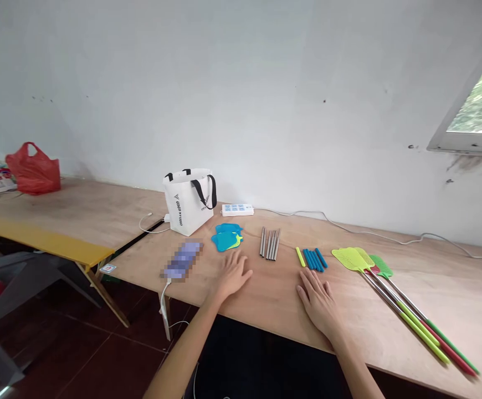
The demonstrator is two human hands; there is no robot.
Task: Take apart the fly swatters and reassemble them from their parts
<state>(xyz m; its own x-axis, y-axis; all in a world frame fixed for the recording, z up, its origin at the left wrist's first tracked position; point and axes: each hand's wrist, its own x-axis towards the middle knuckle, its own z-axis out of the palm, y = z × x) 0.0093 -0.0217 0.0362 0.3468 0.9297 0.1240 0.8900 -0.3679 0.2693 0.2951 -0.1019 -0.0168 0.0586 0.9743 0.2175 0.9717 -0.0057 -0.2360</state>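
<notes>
My left hand (pixel 231 275) lies flat on the wooden table with its fingers apart, holding nothing. Just beyond its fingertips is a small pile of blue fly swatter heads (pixel 225 240), with a yellow-green one partly showing. My right hand (pixel 319 302) rests palm down, fingers stretched out, with nothing in it. Several blue handle tubes (pixel 314 259) and one yellow-green tube (pixel 300 256) lie a little past its fingers. Between the two groups sit several thin metal rods (pixel 270 244). Assembled fly swatters (pixel 384 288) with yellow-green, green and red parts lie to the right.
A white tote bag (pixel 189 205) stands at the back left, beside a white power strip (pixel 237 209) whose cable follows the wall. A blurred phone (pixel 183 259) with a charging cord lies at left. Farther left are a red plastic bag (pixel 33 172) and a grey chair (pixel 0 316).
</notes>
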